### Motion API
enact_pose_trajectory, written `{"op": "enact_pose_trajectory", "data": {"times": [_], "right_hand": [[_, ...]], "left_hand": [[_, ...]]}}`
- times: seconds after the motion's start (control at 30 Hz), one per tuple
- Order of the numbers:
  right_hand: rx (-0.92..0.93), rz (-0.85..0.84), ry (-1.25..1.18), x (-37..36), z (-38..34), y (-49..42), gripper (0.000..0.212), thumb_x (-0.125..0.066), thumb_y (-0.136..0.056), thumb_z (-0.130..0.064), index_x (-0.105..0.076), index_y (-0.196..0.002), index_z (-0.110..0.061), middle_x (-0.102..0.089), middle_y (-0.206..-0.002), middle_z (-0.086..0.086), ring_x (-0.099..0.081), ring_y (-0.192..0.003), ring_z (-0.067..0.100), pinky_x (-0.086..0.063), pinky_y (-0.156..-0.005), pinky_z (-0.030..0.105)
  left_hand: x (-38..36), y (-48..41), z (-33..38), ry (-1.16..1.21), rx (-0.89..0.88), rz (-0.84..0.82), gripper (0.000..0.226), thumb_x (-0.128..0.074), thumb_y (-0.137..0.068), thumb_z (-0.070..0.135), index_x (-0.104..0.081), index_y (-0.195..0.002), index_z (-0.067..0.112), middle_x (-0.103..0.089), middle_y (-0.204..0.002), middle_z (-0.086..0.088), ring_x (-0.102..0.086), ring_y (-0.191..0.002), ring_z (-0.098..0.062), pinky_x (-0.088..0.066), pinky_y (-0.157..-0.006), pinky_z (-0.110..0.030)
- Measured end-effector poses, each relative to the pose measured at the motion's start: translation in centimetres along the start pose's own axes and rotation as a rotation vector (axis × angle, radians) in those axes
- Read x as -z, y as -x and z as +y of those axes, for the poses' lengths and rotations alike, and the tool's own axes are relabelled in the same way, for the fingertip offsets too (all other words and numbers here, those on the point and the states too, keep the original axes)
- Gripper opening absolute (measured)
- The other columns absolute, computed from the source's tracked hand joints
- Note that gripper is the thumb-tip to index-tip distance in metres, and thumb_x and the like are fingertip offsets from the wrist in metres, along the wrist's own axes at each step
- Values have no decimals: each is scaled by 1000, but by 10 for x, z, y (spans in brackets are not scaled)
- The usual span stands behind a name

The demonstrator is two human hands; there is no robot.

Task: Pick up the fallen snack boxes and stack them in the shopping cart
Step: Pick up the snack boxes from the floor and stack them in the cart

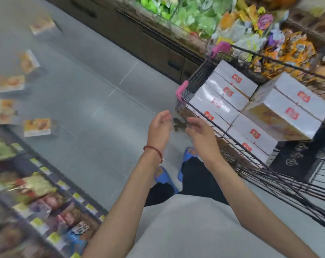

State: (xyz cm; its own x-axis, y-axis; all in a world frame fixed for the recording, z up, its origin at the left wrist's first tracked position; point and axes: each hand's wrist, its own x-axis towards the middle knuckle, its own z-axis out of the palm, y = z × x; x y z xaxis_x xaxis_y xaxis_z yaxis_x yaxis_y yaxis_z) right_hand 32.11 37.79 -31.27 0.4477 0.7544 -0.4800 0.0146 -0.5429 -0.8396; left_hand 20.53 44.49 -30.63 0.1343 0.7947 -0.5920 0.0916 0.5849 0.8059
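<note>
Several snack boxes lie scattered on the grey floor at the left; the nearest one (37, 127) is orange and white. More boxes (230, 93) with red labels stand stacked in rows inside the black wire shopping cart (210, 125) at the right. My left hand (160, 125) and my right hand (198, 130) hang empty in front of me, just left of the cart's near rim. Their fingers are relaxed and the palms face each other.
A shelf of packaged snacks (42, 200) runs along the lower left. A produce and snack display (204, 17) lines the far side behind the cart. My blue shoes (165, 176) stand on the floor beside the cart. Open floor lies between the shelves.
</note>
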Motion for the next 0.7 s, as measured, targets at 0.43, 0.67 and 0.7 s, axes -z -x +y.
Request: {"op": "enact_pose_trajectory", "data": {"times": [0.43, 0.67, 0.7], "right_hand": [[120, -435, 170, -125, -68, -59, 31, -59, -98, -2, -65, -125, -17, -67, -125, -1, -59, -96, -10, -44, -73, 0], [148, -670, 213, -181, -118, -100, 30, -58, -99, -3, -64, -122, -22, -67, -125, 0, -62, -105, 3, -45, -74, 1], [156, -697, 226, -189, -125, -104, 31, -58, -98, -3, -64, -122, -21, -68, -125, 0, -62, -105, 3, -44, -73, 1]], "left_hand": [[128, -19, 14, 243, 79, 462, 38, -51, -97, 4, -55, -132, 18, -64, -122, 1, -60, -104, -13, -48, -93, -34], [164, -35, 44, 423, 94, 680, 30, -50, -100, 10, -56, -128, 18, -63, -125, -1, -61, -110, -19, -47, -99, -36], [169, -35, 47, 441, 90, 704, 28, -50, -101, 11, -56, -127, 19, -63, -124, -1, -61, -112, -19, -47, -101, -37]]}}
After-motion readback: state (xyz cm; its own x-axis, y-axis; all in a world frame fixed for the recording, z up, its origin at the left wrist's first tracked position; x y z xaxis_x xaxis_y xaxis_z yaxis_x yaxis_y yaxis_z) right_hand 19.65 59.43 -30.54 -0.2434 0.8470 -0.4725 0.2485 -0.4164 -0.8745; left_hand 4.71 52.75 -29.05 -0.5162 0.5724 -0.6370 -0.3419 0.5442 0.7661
